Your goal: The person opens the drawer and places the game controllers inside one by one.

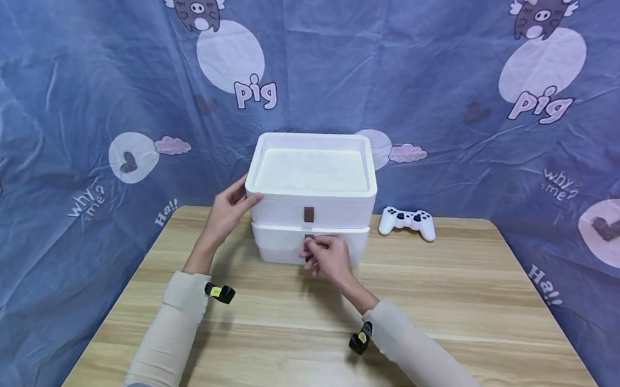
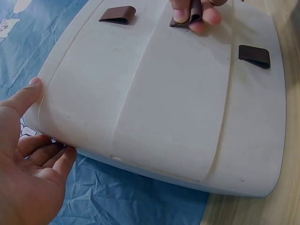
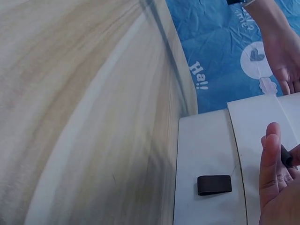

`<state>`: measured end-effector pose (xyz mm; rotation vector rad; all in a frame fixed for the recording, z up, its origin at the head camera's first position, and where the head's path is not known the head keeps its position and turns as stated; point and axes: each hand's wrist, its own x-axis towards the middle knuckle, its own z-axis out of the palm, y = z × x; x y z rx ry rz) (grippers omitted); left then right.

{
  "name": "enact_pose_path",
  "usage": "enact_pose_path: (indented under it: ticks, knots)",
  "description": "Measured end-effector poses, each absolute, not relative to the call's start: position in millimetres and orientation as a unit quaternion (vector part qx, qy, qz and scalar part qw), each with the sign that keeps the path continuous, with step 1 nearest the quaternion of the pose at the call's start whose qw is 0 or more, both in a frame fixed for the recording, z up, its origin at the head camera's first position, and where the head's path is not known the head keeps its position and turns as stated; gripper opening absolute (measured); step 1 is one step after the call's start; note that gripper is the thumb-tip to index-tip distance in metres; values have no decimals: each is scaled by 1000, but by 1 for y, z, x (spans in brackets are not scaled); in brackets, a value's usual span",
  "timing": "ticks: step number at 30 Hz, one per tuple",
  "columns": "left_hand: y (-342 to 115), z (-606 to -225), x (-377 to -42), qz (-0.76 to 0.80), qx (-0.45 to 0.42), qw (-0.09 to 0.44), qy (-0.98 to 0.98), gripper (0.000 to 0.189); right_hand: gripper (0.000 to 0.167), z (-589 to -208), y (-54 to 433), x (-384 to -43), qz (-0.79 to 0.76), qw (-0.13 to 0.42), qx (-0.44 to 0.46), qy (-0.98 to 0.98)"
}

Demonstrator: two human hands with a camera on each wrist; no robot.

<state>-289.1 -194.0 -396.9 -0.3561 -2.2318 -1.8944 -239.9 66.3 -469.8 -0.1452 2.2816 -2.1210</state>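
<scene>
A white drawer box [image 1: 314,212] with brown pull tabs stands at the table's back edge. My left hand [image 1: 229,205] grips its upper left corner, the thumb [image 2: 29,96] at the front edge and the other fingers bent around the side. With my right hand [image 1: 329,259] I pinch the middle drawer's pull tab [image 2: 194,11] between thumb and fingers. That middle drawer [image 2: 173,93] juts slightly past the drawers above and below it. The upper pull tab [image 1: 309,215] hangs free, as does the lower pull tab [image 3: 214,185].
A white game controller [image 1: 407,223] lies right of the box on the wooden table [image 1: 287,349]. Behind and at both sides hangs a blue cloth [image 1: 327,49] with pig prints. The box top is a shallow rimmed tray [image 1: 310,190].
</scene>
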Motion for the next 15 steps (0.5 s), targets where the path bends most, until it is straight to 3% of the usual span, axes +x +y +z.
enact_pose_path:
  ticks: [15]
  knots:
    - [-193,-399,-289,-639,-125,100,-752,77,23,-473,67,-249,-672,-4,-53,738]
